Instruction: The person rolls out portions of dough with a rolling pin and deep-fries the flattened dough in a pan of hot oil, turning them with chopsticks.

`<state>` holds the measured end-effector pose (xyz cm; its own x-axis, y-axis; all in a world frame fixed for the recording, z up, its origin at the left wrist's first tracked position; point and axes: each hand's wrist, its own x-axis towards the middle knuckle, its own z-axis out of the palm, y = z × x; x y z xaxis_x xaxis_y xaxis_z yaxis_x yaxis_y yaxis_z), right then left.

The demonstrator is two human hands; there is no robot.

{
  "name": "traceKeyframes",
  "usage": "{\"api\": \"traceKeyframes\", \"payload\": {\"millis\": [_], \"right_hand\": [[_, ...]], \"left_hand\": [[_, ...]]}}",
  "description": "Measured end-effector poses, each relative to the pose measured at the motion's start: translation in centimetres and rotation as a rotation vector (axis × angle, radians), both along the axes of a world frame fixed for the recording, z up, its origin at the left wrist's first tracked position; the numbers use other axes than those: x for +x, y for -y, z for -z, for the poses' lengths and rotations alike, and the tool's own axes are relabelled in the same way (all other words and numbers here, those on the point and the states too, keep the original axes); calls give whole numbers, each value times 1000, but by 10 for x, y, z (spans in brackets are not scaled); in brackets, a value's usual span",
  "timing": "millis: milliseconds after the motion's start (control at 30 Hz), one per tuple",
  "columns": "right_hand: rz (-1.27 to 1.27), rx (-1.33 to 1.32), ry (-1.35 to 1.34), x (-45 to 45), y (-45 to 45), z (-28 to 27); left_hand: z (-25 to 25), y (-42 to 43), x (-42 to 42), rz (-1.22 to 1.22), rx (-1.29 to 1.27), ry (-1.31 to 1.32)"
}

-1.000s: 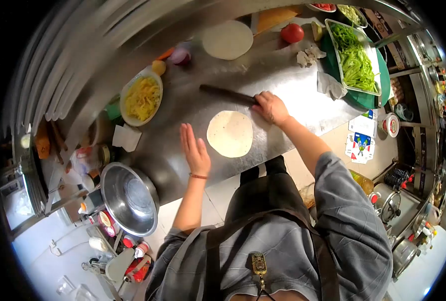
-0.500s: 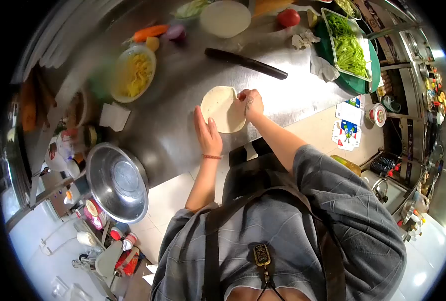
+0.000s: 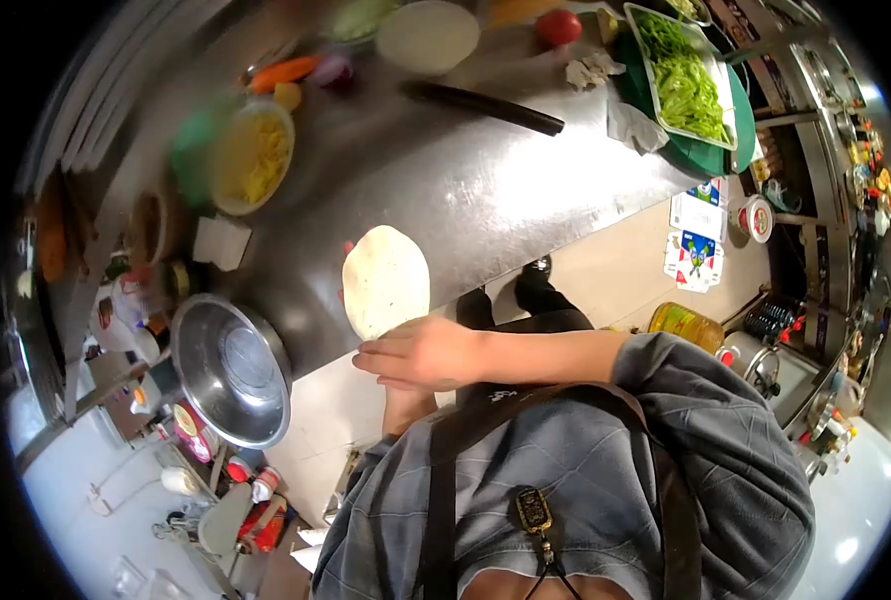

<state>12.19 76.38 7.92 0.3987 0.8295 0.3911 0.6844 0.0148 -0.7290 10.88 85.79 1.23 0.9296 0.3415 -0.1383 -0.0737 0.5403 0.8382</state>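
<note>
A flat, pale round of dough (image 3: pixel 387 282) is held up at the near edge of the steel table, lying over my left hand (image 3: pixel 348 248). Only some fingertips of that hand show past the dough's left side; the palm is hidden beneath it. My right hand (image 3: pixel 427 352) reaches across the dough's near edge and over my left wrist. Its fingers are stretched out to the left, close together, with nothing visible in them. Farther back on the table lies a dark rolling pin (image 3: pixel 483 107).
A steel bowl (image 3: pixel 277 385) stands at the left. Beyond it are a bowl of yellow shreds (image 3: pixel 283 170), a carrot (image 3: pixel 283 74) and a purple onion (image 3: pixel 335 72). A white disc (image 3: pixel 427 38), a tomato (image 3: pixel 558 28) and a tray of shredded greens (image 3: pixel 687 88) are at the back.
The dough round has come off the tabletop onto my left hand, shifting left and nearer to me. My right hand has moved from the dough's right edge to its near edge.
</note>
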Motion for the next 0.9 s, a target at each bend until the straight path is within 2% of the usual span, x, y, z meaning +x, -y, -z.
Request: {"api": "traceKeyframes", "payload": {"millis": [67,100,133,200,267,333,433,533,600,667,700,767,800,867,900], "right_hand": [[283,154,-70,21,39,-19],[536,192,31,36,62,-21],[756,271,-52,51,90,-24],[931,236,-448,68,167,-32],[750,426,-1050,72,231,8],[679,475,-1321,45,310,-36],[801,626,-1130,11,418,-49],[1012,786,-1058,-18,525,-79],[1273,783,-887,-28,586,-72],[1462,679,-750,-40,640,-76],[1549,612,-714,-45,671,-74],[1718,423,-572,-52,726,-55],[1723,431,-575,-57,751,-44],[1793,176,-583,-63,799,-18],[1848,288,-575,-63,818,-7]], "left_hand": [[-27,19,14,-15,-593,121],[-22,26,25,149,-643,200],[-20,35,35,197,-887,155],[-57,104,55,389,-790,108],[-83,171,66,634,-861,105],[-103,243,76,795,-817,84],[-123,355,85,910,-646,49],[-140,483,93,994,-653,7],[-130,553,100,1256,-726,-110],[-103,616,102,1447,-905,-260],[-81,646,102,1487,-916,-337],[-20,692,101,1417,-746,-474],[-14,718,98,1440,-666,-475],[-11,768,97,1552,-542,-386],[-19,795,100,1599,-531,-349]]}}
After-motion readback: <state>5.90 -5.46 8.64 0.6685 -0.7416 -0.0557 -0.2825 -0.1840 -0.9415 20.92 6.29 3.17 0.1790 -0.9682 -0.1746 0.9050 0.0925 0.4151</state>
